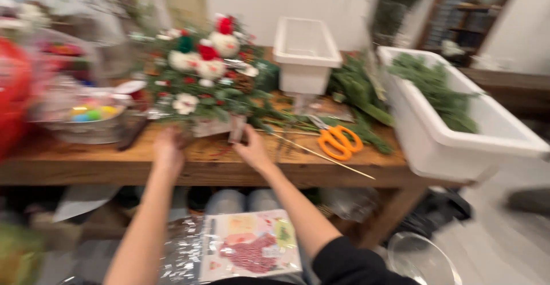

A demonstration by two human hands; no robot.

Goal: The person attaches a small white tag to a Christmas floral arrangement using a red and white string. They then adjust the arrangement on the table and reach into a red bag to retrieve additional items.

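Hands (209, 150) at bushy green floral arrangement (209, 76)

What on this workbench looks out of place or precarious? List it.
The large white tub of greenery sticks out past the wooden table's right end. A thin stick pokes over the front edge near the orange scissors. Cut greens lie scattered behind them.

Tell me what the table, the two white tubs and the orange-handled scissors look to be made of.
The brown table looks like wood: warm tone, thick plank edge, matte. The small white rectangular tub and the large white rectangular tub look like smooth moulded plastic, slightly glossy. The orange-handled scissors appear to have plastic handles; the blades are too blurred to judge.
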